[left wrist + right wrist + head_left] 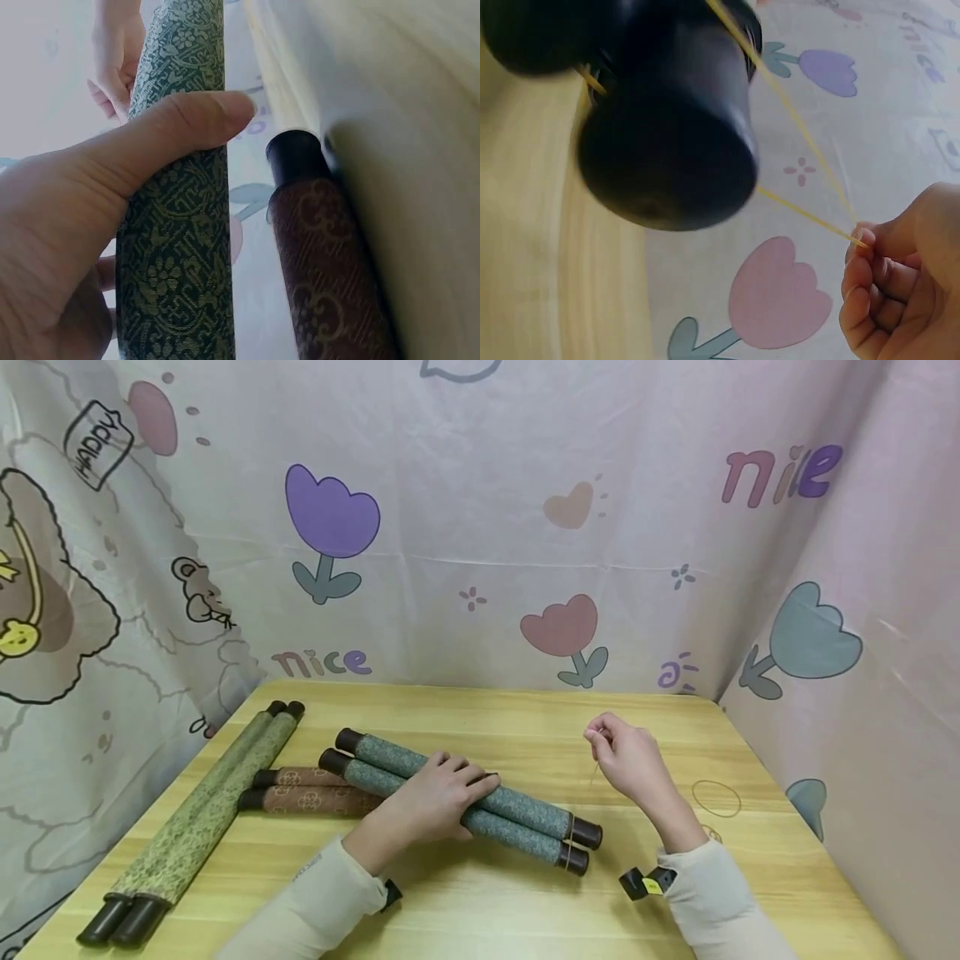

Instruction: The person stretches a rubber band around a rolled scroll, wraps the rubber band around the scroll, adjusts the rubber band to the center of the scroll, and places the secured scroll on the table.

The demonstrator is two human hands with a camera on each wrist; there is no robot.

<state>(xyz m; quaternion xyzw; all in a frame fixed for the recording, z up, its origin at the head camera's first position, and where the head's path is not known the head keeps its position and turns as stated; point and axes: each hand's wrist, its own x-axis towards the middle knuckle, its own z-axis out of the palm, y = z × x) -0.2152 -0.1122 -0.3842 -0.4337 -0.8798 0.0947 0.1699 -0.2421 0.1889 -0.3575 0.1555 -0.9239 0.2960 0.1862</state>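
- Centrally, can see a green scroll (525,807), two patterned rollers side by side, slanting from upper left to lower right, held a little above the counter (480,718)
- Ends in dark end caps (587,836), two at each end, the right-hand pair ringed close to the fabric by a slim yellowish line
- Gripped near the middle by the left hand (442,797), fingers laid across the top, thumb wrapped over the near side in the left wrist view
- Out from the right end, can follow a thin yellow band (810,215), two strands drawn tight and narrowing to one point
- Pinched there between thumb and fingertips of the right hand (630,762), raised off the counter and apart from the scroll itself
- Cannot tell for certain: pinched strands and slim line at the caps, one band or two
- Beneath and behind the left end of the green one, can find a brown scroll (315,798), lying on the counter, partly hidden by it and by the left arm
- Farther left, angled along the counter edge, can see an olive scroll (227,799), also double, with dark knobs
- To the right, near the right forearm, can spot a looped band (693,793) lying loose, with a smaller loop (712,833) just beside the wrist
- Around the wrists, can note pale sleeves (712,897) and a black device (648,883) with a yellow label at the right one
- Behind everything, hung with printed tulips and "nice" lettering, a pale curtain (450,518)
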